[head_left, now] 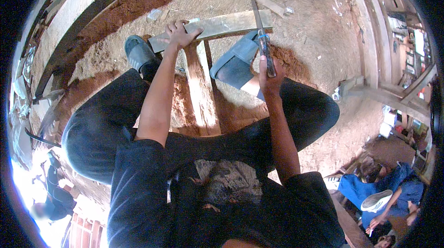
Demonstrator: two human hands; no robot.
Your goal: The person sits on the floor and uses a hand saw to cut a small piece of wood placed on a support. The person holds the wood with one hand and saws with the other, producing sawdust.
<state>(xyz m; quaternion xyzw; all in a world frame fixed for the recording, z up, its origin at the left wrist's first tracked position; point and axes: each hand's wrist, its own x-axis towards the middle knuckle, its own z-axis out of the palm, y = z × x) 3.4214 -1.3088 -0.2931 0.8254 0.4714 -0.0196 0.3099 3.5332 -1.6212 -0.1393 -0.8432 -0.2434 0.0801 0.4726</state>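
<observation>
A pale wooden plank [222,24] lies crosswise in front of me. It rests over another length of timber [200,86] that runs back toward me between my legs. My left hand [181,35] grips the plank's left part, its fingers over the far edge and the thumb spread to the right. In my right hand [272,74] is the dark handle of a handsaw [253,3], with a blue band near the blade. The long, narrow blade points away from me and crosses the plank near its right end; its teeth cannot be made out. My sandalled right foot [238,56] presses near the plank.
My left sandal [140,53] is by the plank's left end. A large timber beam [76,21] runs along the left. Wood scraps [269,4] litter the dirt floor beyond. A wooden frame [374,30] stands at right. Another person [384,192] sits low at the right rear.
</observation>
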